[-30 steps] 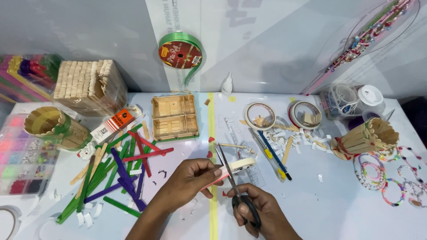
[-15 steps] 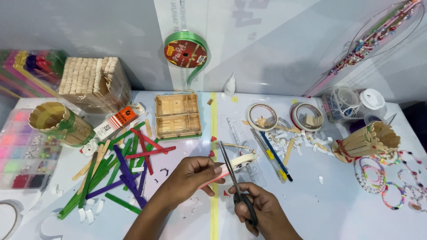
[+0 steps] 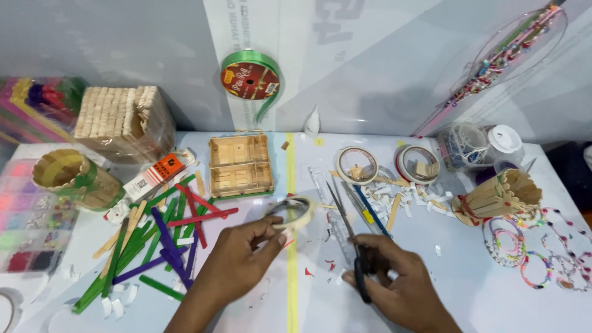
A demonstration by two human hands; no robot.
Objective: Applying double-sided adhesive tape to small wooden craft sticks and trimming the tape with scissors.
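Scissors [image 3: 349, 237] gripped in right hand [image 3: 401, 283], long axis running up-left, blades pointing away toward the wooden tray [image 3: 240, 165]. Fingers threaded through the dark handles, clamped. Tape roll [image 3: 295, 211] pinched between thumb and fingers of left hand [image 3: 237, 262], lifted just above table [image 3: 468, 296]. Coloured craft sticks [image 3: 157, 237] scattered left.

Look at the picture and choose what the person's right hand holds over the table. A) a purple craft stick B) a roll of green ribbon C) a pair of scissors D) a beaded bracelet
C: the right hand grips the dark handles of a pair of scissors, whose blades point up and away, while the left hand holds a roll of tape.
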